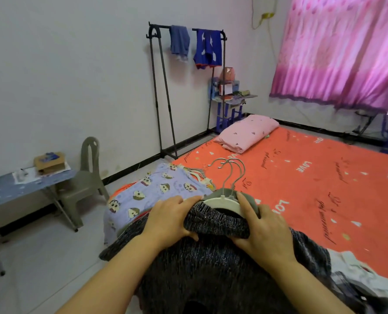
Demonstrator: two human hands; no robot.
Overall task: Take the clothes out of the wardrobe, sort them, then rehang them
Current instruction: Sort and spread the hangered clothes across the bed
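A dark speckled knit garment point(211, 264) lies over the near edge of the orange bed point(313, 189). My left hand point(172, 218) grips its bunched neckline at the left. My right hand point(265, 230) holds the neckline at the right, with the thumb against a white hanger point(222, 201) tucked inside it. Grey hangers with metal hooks point(231, 171) lie stacked behind the white one. A lilac cartoon-print garment point(156, 191) lies on the bed to the left. On the black clothes rack point(163, 91) by the wall hang a blue-grey cloth point(179, 41) and a dark blue patterned garment point(207, 48).
A pink pillow point(247, 132) lies at the bed's far end. A grey plastic chair point(84, 177) and a blue folding table point(18, 189) with a box stand at the left. A small blue shelf point(229, 100) sits in the corner beside pink curtains point(342, 53). More clothes point(365, 279) lie at lower right.
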